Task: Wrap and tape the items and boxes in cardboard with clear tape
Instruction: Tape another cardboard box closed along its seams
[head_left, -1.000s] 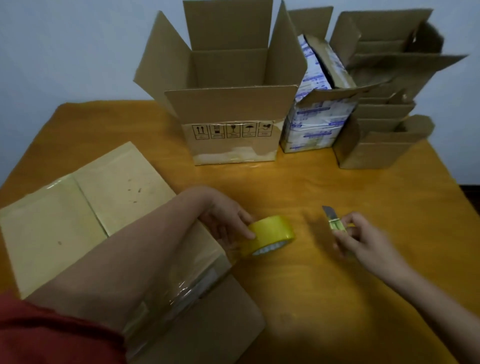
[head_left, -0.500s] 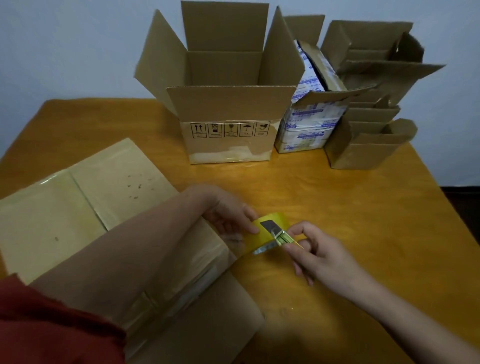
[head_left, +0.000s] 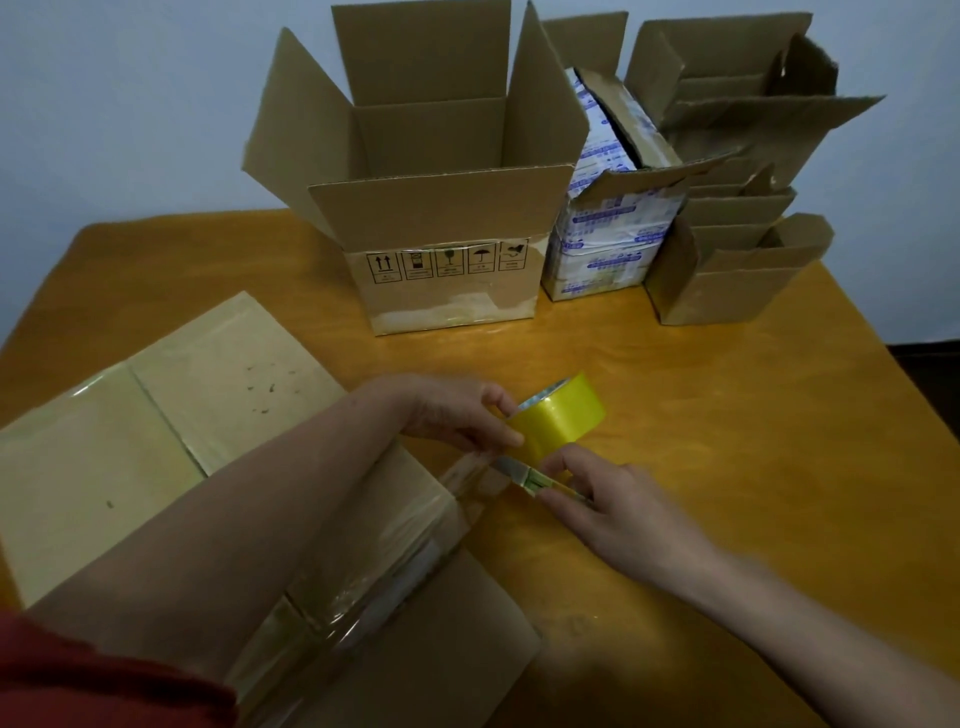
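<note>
Two hands now meet at centre frame: my right hand (head_left: 613, 499), well apart a second ago, has brought the cutter (head_left: 522, 474) it pinches against the tape strip (head_left: 470, 475). My left hand (head_left: 457, 415) grips the tape roll (head_left: 558, 415). The cut looks imminent. The flattened cardboard (head_left: 208, 415) lies lower left, with my left forearm across its seam. The open boxes (head_left: 441, 218) stand along the top, well apart from the work.

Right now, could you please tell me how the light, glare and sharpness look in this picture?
Head view: dim light; glare streaks on the clear tape across the flat cardboard; wide-angle bowing of the table edges; the cutter in the right hand is slightly soft.
</note>
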